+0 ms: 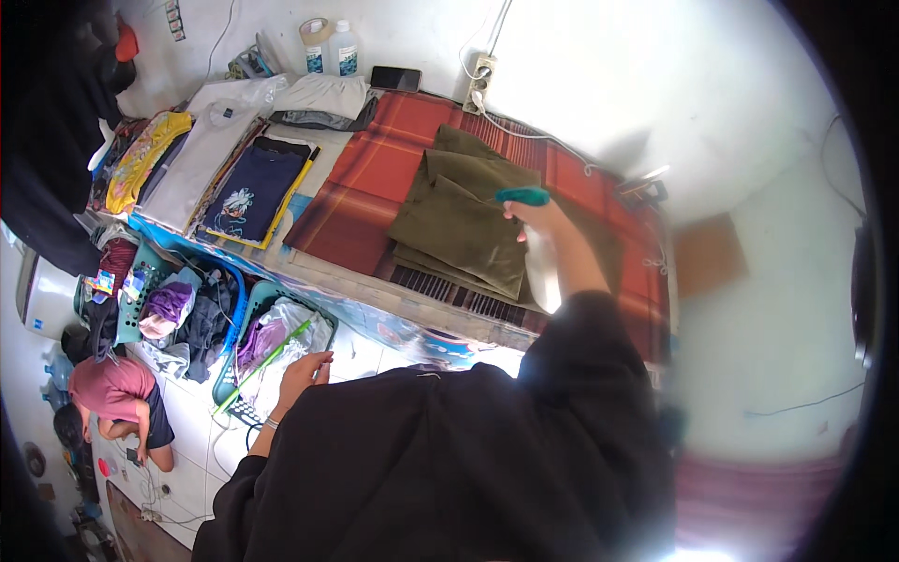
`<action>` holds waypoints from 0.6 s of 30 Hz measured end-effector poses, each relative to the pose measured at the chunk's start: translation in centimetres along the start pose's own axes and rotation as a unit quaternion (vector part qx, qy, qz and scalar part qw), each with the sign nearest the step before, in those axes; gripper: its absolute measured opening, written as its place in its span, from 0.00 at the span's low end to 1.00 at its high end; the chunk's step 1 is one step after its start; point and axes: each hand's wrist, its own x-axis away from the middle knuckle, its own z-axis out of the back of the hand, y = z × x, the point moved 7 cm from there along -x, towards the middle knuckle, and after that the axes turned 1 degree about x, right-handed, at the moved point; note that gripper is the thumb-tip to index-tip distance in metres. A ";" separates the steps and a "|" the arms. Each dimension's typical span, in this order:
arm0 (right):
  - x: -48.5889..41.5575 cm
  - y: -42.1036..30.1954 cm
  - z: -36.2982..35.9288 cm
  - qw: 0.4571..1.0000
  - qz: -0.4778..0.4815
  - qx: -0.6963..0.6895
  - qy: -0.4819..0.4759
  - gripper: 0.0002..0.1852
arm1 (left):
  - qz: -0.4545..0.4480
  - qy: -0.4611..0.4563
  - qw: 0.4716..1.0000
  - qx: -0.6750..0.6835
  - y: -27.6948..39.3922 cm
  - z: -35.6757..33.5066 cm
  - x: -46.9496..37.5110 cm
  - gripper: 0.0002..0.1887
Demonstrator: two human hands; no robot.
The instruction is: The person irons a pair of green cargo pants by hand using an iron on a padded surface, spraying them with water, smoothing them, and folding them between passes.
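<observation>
My right hand (539,216) grips a spray bottle (541,270) with a teal head and a white body. It is held above olive-green folded trousers or similar cloth (463,218). That garment lies in layers on a red plaid cloth (351,204) covering the table. Whether spray is leaving the nozzle cannot be seen. My left hand (303,379) hangs low in front of my body, fingers loosely bent and holding nothing. Nearest to it is a green laundry basket (263,295) with light and purple clothes inside.
Folded shirts (253,186) and a grey T-shirt (200,151) lie at the table's left. Along the wall are bottles (345,50), a phone (396,79) and a power strip (480,83). A blurred iron (640,191) stands right, its cord trailing. Another person (116,390) crouches on the floor, left.
</observation>
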 end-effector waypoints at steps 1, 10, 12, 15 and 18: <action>-0.6 0.3 0.6 1.000 0.000 0.000 0.003 0.17 | -0.005 -0.009 1.000 -0.002 -0.3 0.0 -0.1 0.12; -0.9 6.0 13.6 0.971 -0.014 -0.063 0.231 0.15 | -0.021 -0.071 0.997 -0.006 -0.9 -1.8 -0.8 0.13; 0.7 7.4 15.8 0.972 -0.031 -0.038 0.232 0.14 | -0.017 -0.077 0.997 0.003 -0.3 -2.7 -0.9 0.14; 2.8 9.8 18.0 0.968 -0.087 -0.033 0.234 0.15 | -0.025 -0.089 0.996 0.001 1.2 -4.7 -1.5 0.13; 5.5 12.9 20.5 0.962 -0.090 -0.061 0.250 0.15 | -0.039 -0.077 0.996 0.015 3.1 -7.1 -2.6 0.12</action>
